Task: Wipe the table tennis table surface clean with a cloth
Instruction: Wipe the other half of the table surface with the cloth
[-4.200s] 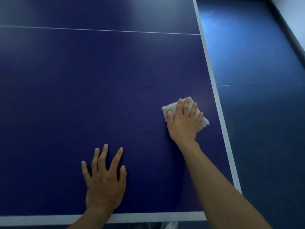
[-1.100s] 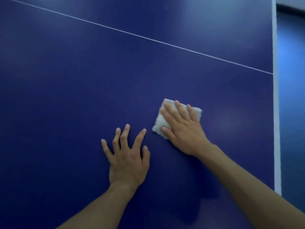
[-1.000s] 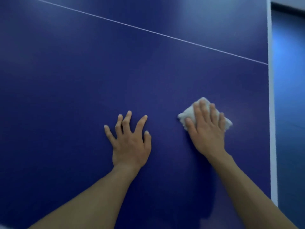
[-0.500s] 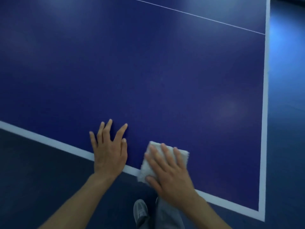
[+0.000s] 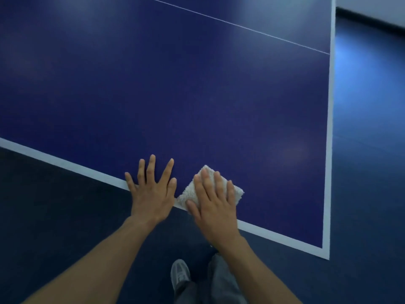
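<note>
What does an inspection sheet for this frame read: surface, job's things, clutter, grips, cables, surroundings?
Surface: blue table tennis table, white edge lines, thin centre line.
Job's things: white cloth on the near edge line.
Clutter: nothing seen.
Grips: left hand flat on the table beside the cloth; right hand pressing flat on the cloth.
Cables: nothing seen.
Surroundings: blue floor, grey shoe below the near edge, pale wall top right.

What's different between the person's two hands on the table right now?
The left hand lies bare on the table tennis table; the right hand presses a white cloth. The left hand's fingers are fanned apart; the right hand's lie closer together. Both are flat, straight-fingered, at the table's near edge.
</note>
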